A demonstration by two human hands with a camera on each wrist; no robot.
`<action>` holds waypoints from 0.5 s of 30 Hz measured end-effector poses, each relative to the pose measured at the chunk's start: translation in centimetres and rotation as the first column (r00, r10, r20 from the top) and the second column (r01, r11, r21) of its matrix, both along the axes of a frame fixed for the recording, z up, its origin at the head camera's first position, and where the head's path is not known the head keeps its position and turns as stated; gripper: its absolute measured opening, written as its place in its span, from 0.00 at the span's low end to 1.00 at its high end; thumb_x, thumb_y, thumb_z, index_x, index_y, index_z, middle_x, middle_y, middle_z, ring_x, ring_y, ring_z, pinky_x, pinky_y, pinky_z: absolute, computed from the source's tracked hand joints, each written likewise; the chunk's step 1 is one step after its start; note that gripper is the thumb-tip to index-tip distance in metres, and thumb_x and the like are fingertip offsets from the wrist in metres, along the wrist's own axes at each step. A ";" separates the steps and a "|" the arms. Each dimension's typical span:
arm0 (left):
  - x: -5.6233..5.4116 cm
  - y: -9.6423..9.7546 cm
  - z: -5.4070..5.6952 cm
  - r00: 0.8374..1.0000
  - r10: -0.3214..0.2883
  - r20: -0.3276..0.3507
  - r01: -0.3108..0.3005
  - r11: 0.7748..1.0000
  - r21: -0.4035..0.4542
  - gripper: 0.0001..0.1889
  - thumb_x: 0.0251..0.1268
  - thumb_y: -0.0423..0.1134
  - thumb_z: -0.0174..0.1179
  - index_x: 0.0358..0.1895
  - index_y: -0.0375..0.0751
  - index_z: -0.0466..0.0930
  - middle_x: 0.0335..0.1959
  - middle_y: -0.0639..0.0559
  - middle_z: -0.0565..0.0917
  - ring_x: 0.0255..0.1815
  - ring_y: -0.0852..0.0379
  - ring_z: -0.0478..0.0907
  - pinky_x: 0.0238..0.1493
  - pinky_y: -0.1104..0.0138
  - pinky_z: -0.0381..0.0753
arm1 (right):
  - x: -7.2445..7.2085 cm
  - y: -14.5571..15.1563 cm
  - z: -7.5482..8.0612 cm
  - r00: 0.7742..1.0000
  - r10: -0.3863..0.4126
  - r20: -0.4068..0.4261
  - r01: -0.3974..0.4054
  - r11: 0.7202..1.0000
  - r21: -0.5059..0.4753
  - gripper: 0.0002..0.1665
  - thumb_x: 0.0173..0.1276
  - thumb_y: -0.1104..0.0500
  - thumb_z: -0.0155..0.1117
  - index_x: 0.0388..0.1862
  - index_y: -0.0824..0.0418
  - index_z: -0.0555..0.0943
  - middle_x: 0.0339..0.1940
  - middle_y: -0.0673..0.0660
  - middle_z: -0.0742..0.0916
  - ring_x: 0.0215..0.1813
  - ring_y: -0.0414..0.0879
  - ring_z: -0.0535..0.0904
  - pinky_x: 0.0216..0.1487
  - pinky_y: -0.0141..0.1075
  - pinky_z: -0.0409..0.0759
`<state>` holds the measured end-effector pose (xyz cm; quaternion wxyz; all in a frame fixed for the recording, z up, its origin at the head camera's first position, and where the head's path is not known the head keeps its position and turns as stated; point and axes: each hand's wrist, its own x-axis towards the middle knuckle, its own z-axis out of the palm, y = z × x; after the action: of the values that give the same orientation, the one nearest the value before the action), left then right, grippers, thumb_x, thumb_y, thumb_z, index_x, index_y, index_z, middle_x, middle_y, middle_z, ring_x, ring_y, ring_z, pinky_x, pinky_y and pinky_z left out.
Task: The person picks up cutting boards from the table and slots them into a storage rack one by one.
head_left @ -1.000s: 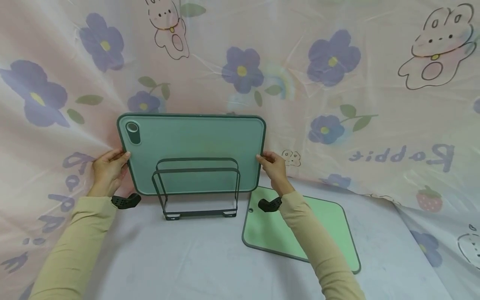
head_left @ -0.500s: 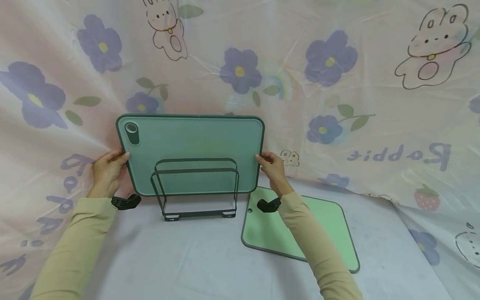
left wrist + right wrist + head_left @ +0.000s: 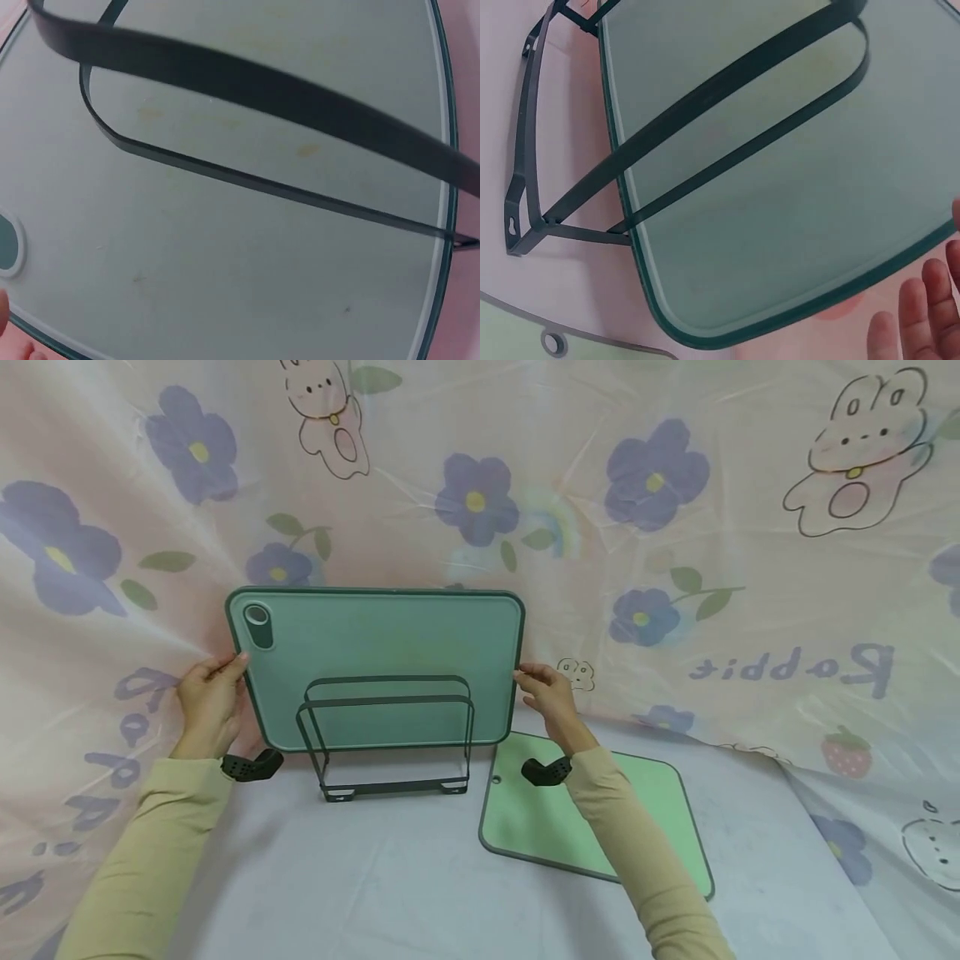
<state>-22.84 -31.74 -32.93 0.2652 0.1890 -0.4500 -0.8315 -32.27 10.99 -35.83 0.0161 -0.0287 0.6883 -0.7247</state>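
Note:
A teal cutting board (image 3: 390, 635) with a dark rim and a hole in its upper left corner stands upright, its long side level. Two loops of a black metal rack (image 3: 386, 700) cross in front of its lower part. At the board's left edge is my left hand (image 3: 208, 706), thumb tip at the rim and fingers behind; the left wrist view catches only bits of its fingers (image 3: 22, 349). My right hand (image 3: 551, 697) is beside the right edge, fingers loosely extended. In the right wrist view those fingers (image 3: 913, 315) lie outside the rim, one fingertip right at it.
A light green cutting board (image 3: 525, 818) with a grey rim lies flat on the white-covered table (image 3: 360, 885), right of the rack and partly under my right forearm. Close behind hangs a pink curtain (image 3: 555, 435) printed with flowers and rabbits.
My right thumb has come off the board's front face and its fingers have loosened. The left thumb has slid back to the rim. The board keeps its place in the rack.

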 end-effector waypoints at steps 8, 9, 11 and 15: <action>0.8 0.2 0.7 0.999 -0.031 0.018 0.032 0.999 -0.042 0.08 0.59 0.36 0.70 0.34 0.41 0.78 0.23 0.53 0.76 0.21 0.60 0.71 0.15 0.72 0.69 | 0.7 0.8 1.0 0.999 0.018 -0.034 -0.019 0.999 -0.040 0.24 0.72 0.64 0.58 0.64 0.72 0.69 0.49 0.58 0.78 0.55 0.52 0.73 0.63 0.50 0.69; 0.9 0.3 0.9 0.998 -0.057 0.011 0.057 0.997 -0.054 0.07 0.60 0.36 0.69 0.34 0.42 0.78 0.23 0.53 0.76 0.21 0.60 0.71 0.17 0.73 0.70 | 0.8 0.9 1.0 0.999 0.019 -0.038 -0.021 0.999 -0.039 0.25 0.72 0.64 0.58 0.64 0.73 0.68 0.49 0.58 0.78 0.54 0.51 0.73 0.63 0.50 0.69; 1.1 0.6 1.2 0.993 -0.115 -0.021 0.113 0.990 -0.084 0.05 0.62 0.36 0.67 0.34 0.41 0.79 0.25 0.53 0.76 0.23 0.61 0.72 0.21 0.74 0.73 | 1.0 1.1 1.2 0.999 0.016 -0.041 -0.018 0.999 -0.041 0.25 0.72 0.64 0.58 0.65 0.73 0.68 0.50 0.59 0.78 0.53 0.49 0.74 0.63 0.48 0.69; 1.4 1.3 1.7 0.977 -0.207 -0.047 0.198 0.968 -0.157 0.05 0.63 0.37 0.66 0.33 0.42 0.80 0.31 0.54 0.76 0.30 0.61 0.72 0.27 0.75 0.75 | 1.5 1.5 1.5 0.998 0.010 -0.058 -0.013 0.999 -0.047 0.24 0.73 0.63 0.58 0.64 0.71 0.69 0.55 0.60 0.77 0.53 0.49 0.74 0.62 0.47 0.70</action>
<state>-21.47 -30.39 -31.25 0.2066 0.0949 -0.5202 -0.8232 -30.77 12.51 -34.30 -0.0001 -0.0540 0.6708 -0.7397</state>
